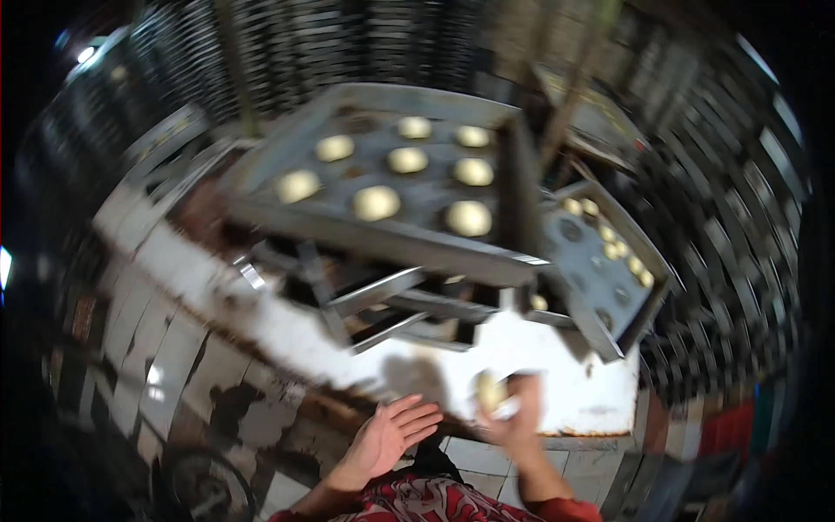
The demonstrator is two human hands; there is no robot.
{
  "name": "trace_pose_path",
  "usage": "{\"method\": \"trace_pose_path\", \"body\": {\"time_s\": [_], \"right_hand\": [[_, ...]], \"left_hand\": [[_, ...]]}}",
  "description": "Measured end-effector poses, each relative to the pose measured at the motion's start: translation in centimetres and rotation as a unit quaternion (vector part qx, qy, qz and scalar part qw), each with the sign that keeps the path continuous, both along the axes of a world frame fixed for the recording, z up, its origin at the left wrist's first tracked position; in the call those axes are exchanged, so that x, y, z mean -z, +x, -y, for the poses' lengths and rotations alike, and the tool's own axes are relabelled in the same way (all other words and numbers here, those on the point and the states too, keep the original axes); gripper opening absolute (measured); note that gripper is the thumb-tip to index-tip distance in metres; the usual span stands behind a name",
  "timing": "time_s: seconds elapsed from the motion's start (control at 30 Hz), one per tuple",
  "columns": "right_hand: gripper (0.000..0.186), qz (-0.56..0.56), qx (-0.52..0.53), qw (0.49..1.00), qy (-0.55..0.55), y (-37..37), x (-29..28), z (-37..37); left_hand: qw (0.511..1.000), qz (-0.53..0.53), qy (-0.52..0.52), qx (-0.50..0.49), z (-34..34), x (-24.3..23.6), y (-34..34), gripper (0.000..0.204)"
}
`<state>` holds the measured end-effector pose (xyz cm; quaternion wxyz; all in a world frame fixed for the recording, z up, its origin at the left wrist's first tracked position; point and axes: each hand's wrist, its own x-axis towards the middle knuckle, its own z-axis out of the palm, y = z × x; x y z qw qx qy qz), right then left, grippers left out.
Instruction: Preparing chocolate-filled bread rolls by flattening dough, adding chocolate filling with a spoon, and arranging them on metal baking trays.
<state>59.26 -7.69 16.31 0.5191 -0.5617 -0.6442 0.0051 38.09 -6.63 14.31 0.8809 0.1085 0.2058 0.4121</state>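
My right hand (515, 419), smeared by motion, is closed on a pale dough ball (490, 393) over the front of the white worktable (574, 396). My left hand (397, 435) is held near the table's front edge, its fingers stretched out and nothing in it. Beyond my hands, a large grey metal tray (348, 233) holds several pale round dough balls (376, 203) set apart from one another. It rests raised on other trays or frames. A dark patch beside the ball in my right hand is too blurred to make out.
A second metal tray (600, 335) with smaller dough balls (611, 247) and dark round marks lies tilted at the right. Metal frames (378, 291) jut out beneath the large tray. Tall stacks of trays (339, 43) line the back. A dark wheel-like round thing (209, 487) is at lower left.
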Motion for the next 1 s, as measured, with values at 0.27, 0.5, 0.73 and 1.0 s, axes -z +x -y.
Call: {"method": "trace_pose_path", "body": {"time_s": [0.27, 0.5, 0.73, 1.0], "right_hand": [[0.027, -0.109, -0.376, 0.883, -0.257, -25.6, -2.6, -0.4], [0.025, -0.317, -0.234, 0.835, -0.385, -38.6, 9.2, -19.9], [0.021, -0.118, -0.027, 0.987, -0.105, -40.9, 16.1, -32.4], [0.013, -0.017, -0.199, 0.964, -0.176, -46.4, 6.3, -32.9]], "left_hand": [[0.912, -0.201, 0.003, -0.357, 4.6, 6.4, -20.2, 0.026], [0.938, 0.086, -0.033, -0.334, -2.6, 3.4, -27.3, 0.041], [0.928, -0.16, 0.003, -0.337, -11.1, 8.5, -30.5, 0.037], [0.928, -0.267, 0.104, -0.24, -21.1, 6.5, -32.0, 0.044]]}}
